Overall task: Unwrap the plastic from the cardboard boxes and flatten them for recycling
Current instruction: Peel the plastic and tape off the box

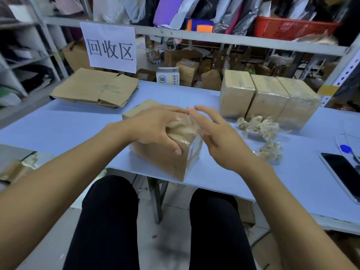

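Observation:
A plastic-wrapped cardboard box (167,160) stands at the near edge of the blue table (78,123). My left hand (155,127) lies over its top, with the thumb down the front face and the fingers curled round the box's top edge. My right hand (218,137) is at the box's right corner, fingers fairly straight, touching loosened clear plastic wrap (187,126) there. Whether it pinches the film is unclear. Three more wrapped boxes (268,98) stand in a row at the back right.
Flattened cardboard (95,88) lies at the back left under a paper sign (111,47). Crumpled plastic wads (261,127) lie right of the box. A phone (344,176) and a blue pen (348,151) rest at the right edge. Shelving with bags rises behind.

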